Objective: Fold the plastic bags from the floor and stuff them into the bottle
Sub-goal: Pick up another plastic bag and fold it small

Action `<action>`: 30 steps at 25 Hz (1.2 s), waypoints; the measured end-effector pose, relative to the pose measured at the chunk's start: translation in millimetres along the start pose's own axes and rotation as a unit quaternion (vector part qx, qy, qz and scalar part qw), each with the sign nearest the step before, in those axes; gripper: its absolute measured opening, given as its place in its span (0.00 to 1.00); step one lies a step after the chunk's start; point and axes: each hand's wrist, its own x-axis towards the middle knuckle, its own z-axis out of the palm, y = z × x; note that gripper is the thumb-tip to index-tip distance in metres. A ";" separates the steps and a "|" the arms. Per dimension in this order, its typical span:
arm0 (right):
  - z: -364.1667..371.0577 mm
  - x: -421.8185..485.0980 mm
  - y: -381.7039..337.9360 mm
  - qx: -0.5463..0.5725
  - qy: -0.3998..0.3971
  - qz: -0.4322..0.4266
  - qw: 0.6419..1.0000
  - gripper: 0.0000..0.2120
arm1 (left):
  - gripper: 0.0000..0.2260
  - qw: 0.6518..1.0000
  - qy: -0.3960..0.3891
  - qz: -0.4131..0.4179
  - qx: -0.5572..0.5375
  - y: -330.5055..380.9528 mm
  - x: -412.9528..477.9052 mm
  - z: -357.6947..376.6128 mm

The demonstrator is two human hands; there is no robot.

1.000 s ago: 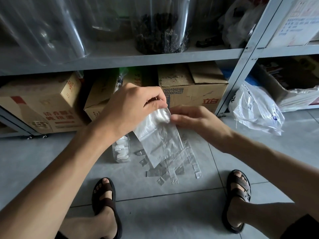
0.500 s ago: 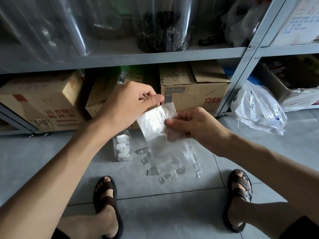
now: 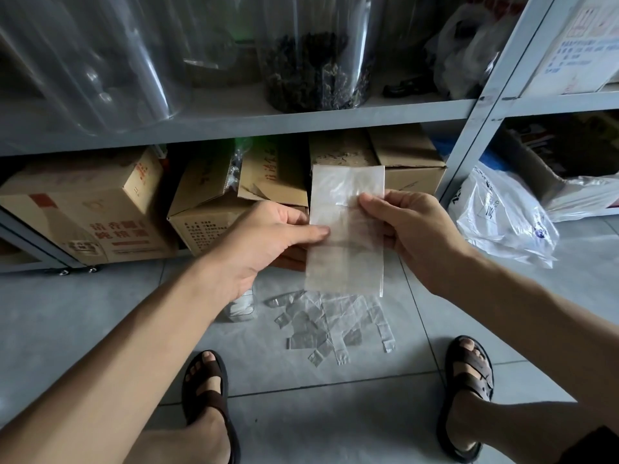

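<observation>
A clear plastic bag [image 3: 346, 229], folded into a narrow upright strip, is held flat in front of me above the floor. My left hand [image 3: 268, 239] pinches its left edge between thumb and fingers. My right hand [image 3: 408, 229] pinches its right edge near the top. Below, several more clear plastic bags [image 3: 335, 326] lie spread on the grey tiles. A clear bottle [image 3: 242, 306] holding white folded bags stands on the floor, mostly hidden behind my left wrist.
A grey metal shelf [image 3: 254, 123] runs across the back, with cardboard boxes [image 3: 87, 216] under it and big clear jars on top. A white shopping bag [image 3: 499, 216] lies at the right upright. My sandalled feet [image 3: 206, 383] flank the bags.
The bag went from hanging crumpled and slanted to a flat upright strip. Both hands rose and spread to its two side edges, and the view tilted slightly.
</observation>
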 end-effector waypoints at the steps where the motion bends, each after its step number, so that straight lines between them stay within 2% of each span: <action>1: -1.5 -0.3 -1.3 -0.005 -0.012 0.002 1.000 0.10 | 0.04 1.000 0.014 0.001 0.010 -0.7 2.0 -1.3; 4: -5.2 -2.6 -5.6 -0.056 -0.054 -0.004 0.997 0.10 | 0.03 0.999 0.033 0.018 0.017 -2.6 4.3 -4.5; 7: -9.8 -5.6 -9.2 -0.100 -0.059 -0.019 0.993 0.10 | 0.08 0.999 0.040 0.011 0.004 -1.6 5.3 -6.6; 10: -13.4 -8.9 -10.4 -0.142 -0.079 -0.029 0.986 0.08 | 0.02 0.999 0.038 0.003 -0.037 1.1 4.1 -3.5; 12: -14.2 -9.4 -9.9 -0.161 -0.084 -0.036 0.983 0.06 | 0.03 0.998 0.041 -0.001 -0.053 2.0 3.5 -2.0; 15: -14.3 -8.7 -10.4 -0.157 -0.070 -0.039 0.984 0.06 | 0.03 0.998 0.028 -0.008 -0.058 2.7 2.9 -3.5; 18: -13.7 -9.3 -10.8 -0.161 -0.073 -0.042 0.983 0.04 | 0.12 0.997 0.005 -0.027 -0.078 4.0 2.4 -4.8; 21: -13.9 -9.4 -10.4 -0.161 -0.080 -0.045 0.983 0.06 | 0.01 0.996 0.023 -0.024 -0.078 5.5 2.2 -4.2; 23: -15.2 -9.4 -10.3 -0.157 -0.084 -0.042 0.983 0.07 | 0.04 0.996 0.033 -0.022 -0.073 5.8 1.7 -4.4; 30: -19.1 -9.2 -9.6 -0.147 -0.090 -0.041 0.984 0.05 | 0.03 0.995 0.032 -0.017 -0.095 9.5 -2.0 -7.8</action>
